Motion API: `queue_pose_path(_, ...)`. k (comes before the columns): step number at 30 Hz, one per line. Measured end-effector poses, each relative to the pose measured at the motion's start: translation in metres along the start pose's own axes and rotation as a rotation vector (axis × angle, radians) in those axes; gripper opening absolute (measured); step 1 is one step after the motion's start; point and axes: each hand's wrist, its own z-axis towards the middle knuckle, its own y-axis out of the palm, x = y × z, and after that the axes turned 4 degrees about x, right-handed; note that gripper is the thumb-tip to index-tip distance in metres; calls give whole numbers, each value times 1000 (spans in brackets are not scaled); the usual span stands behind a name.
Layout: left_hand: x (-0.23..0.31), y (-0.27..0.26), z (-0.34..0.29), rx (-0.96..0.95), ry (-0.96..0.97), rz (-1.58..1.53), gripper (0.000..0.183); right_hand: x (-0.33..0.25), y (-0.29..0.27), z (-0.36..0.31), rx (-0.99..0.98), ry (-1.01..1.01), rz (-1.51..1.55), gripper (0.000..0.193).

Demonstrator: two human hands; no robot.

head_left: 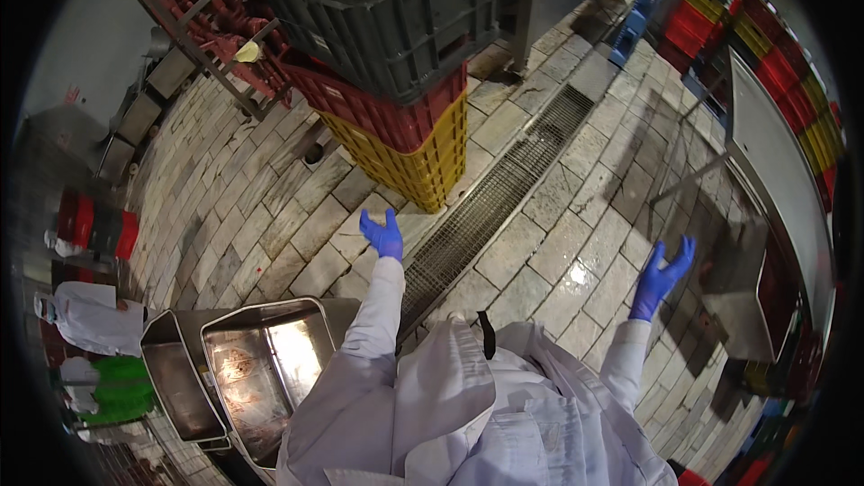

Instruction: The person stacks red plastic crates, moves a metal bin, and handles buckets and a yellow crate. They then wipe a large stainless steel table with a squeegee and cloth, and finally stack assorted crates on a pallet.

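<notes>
Both my arms reach forward in white sleeves, blue gloves on the hands. My left hand (pixel 382 234) is empty, thumb and fingers apart, just short of a stack of plastic crates. At the bottom of that stack is a yellow crate (pixel 423 166), then a red crate (pixel 396 117), with a dark grey crate (pixel 387 31) on top. Out to the right, my right hand (pixel 661 279) is also empty with its fingers spread, over the tiled floor and near a steel table (pixel 783 162). Neither hand touches anything.
A floor drain grate (pixel 513 189) runs diagonally past the crates. Steel tubs (pixel 261 369) stand by my left arm. A metal rack (pixel 202 4) with reddish pieces is at the far left. Colourful crates (pixel 774 63) are stacked at right; a person in white (pixel 90 315) is at left.
</notes>
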Motion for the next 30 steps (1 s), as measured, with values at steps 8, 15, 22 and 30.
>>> queue_pose_path(8,132,129,134,39,-100,-722,62,-171,264,104,-392,-554,362,58)
queue_pose_path(15,110,209,171,178,-162,-978,49,-267,447,161,-533,-856,682,50)
queue_pose_path(22,178,183,159,481,-287,-572,49,-330,542,192,-725,-978,882,66)
queue_pose_path(30,175,203,163,606,-368,-673,52,-287,594,198,-848,-1162,972,66)
